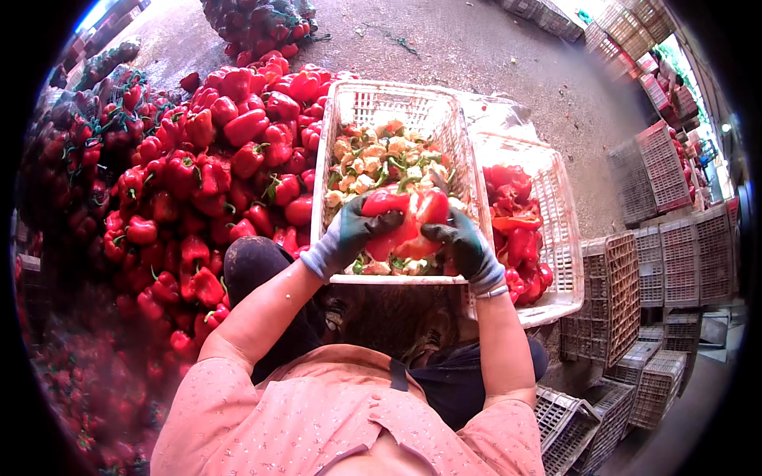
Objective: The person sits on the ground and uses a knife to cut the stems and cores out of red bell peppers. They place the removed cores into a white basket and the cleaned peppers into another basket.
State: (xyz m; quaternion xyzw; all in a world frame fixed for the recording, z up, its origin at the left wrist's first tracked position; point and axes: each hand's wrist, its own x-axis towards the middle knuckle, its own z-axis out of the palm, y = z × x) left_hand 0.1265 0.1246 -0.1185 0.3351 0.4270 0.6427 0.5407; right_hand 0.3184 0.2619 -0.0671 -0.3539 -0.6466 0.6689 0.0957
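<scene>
Between my two gloved hands is a red bell pepper point(406, 218), split open so that its pale inside shows, with a green stem at its top. My left hand point(353, 236) wraps the pepper's left side, and my right hand point(463, 247) grips its right side. Both gloves are dark with light cuffs. The pepper is above a white plastic crate point(319, 198) holding many pale seed cores with green stems point(381, 159). At the right, a second white crate point(567, 238) contains red pepper pieces point(520, 238).
A large heap of whole red peppers point(230, 151) lies left of the crate. Filled mesh sacks point(258, 20) stand behind and left of it. Several stacked crates point(607, 297) line the right side. My knees flank the near end of the seed-core crate.
</scene>
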